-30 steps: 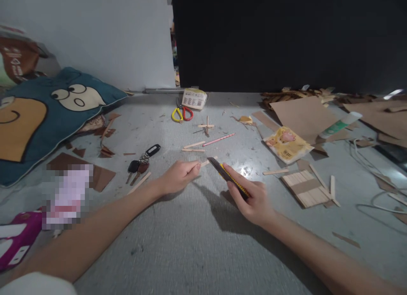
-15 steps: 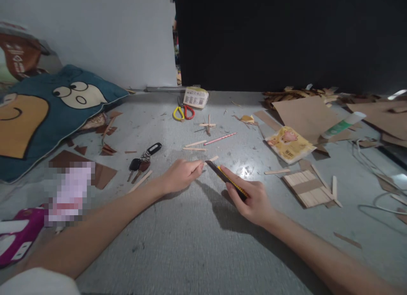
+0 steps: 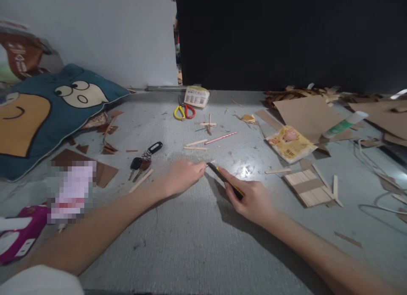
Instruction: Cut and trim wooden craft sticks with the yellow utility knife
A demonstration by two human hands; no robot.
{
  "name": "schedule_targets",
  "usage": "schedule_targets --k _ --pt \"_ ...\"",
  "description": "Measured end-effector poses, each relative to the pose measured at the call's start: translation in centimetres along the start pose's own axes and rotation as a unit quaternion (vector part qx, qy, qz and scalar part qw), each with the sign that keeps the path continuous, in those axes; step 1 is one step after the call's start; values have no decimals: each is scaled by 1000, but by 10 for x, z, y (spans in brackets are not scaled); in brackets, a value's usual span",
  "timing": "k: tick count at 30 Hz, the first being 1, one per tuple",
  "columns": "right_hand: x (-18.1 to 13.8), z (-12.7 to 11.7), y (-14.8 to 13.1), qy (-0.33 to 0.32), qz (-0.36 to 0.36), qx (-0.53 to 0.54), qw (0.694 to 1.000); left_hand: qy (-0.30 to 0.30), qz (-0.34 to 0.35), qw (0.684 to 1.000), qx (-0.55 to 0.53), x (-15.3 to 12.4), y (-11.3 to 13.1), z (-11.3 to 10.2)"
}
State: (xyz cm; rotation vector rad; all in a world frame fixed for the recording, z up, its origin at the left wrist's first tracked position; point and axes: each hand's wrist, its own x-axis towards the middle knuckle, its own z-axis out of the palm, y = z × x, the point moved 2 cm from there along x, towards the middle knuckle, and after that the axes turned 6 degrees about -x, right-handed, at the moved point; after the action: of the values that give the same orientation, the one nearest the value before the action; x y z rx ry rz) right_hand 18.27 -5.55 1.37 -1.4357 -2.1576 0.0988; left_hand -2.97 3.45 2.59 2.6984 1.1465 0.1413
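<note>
Gripping a thin wooden stick [image 3: 212,162], the left hand [image 3: 184,177] has thumb and fingers pinched together on its near end; the free end projects beyond the fingertips, forward and to the right. The right hand [image 3: 254,200] is closed around a black-and-yellow utility knife [image 3: 229,182], its blade angled forward and left. The blade tip lies at the stick, just beside the left fingertips; whether it bites into the wood cannot be told. Both hands are near the grey tabletop [image 3: 178,252]; contact with it cannot be confirmed. Beyond the left hand, two loose sticks [image 3: 195,148] lie near a pink striped pencil [image 3: 221,138]. Keys [image 3: 140,162] lie left of that hand. A banded stick bundle [image 3: 305,187] rests right of the right hand.
</note>
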Motion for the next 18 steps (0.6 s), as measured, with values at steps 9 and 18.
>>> schedule_targets --k 9,18 --pt "1 2 -1 -3 -29 -39 999 15 7 997 75 -1 1 8" --pt "-1 3 2 -17 -46 -61 997 25 6 997 73 -1 1 8"
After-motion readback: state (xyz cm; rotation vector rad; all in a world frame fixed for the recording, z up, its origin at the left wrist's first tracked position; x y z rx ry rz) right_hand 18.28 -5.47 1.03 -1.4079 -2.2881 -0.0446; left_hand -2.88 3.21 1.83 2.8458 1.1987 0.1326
